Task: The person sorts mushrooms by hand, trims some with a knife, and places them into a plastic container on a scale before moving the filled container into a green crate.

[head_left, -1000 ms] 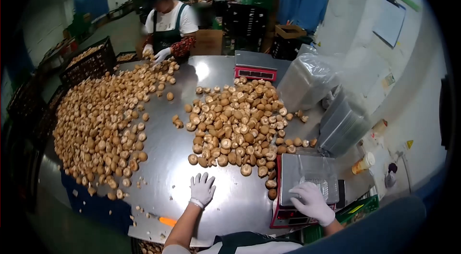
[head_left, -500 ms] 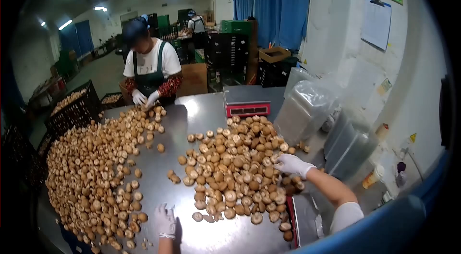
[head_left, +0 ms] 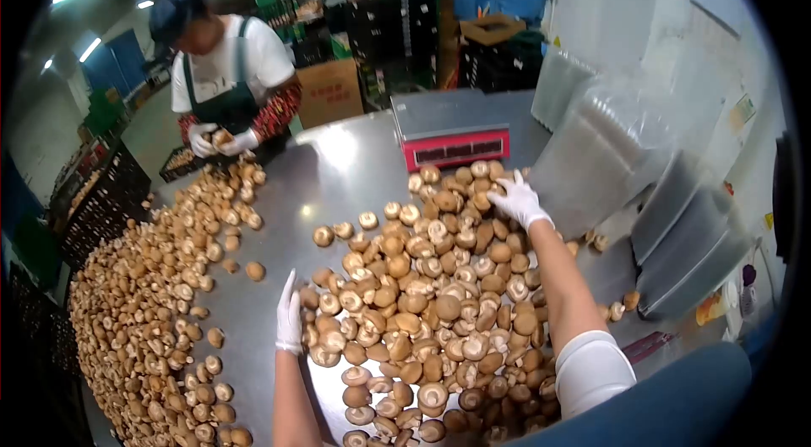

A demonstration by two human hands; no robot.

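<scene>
Leaning at the far left, a dark crate holds mushrooms, and near it the left heap of mushrooms spreads over the metal table. Behind this heap stands a co-worker in a green apron, whose two gloved hands hold mushrooms. A carton is just to the right of this person.

Nearer, the left hand, in a white glove, stands on its edge at the left side of the middle heap. Its fingers are rather close together and point away from the wearer; I cannot tell if it grips something. The middle heap lies between both hands, with caps and pale undersides mixed. Behind it is the scale, with a red front.

The right hand, also gloved, has its fingers spread wide upon the far right part of the middle heap, near the scale. Whether it holds a mushroom, I cannot tell. To the right stand clear plastic boxes, and farther right, near the wall, is a cup.
</scene>
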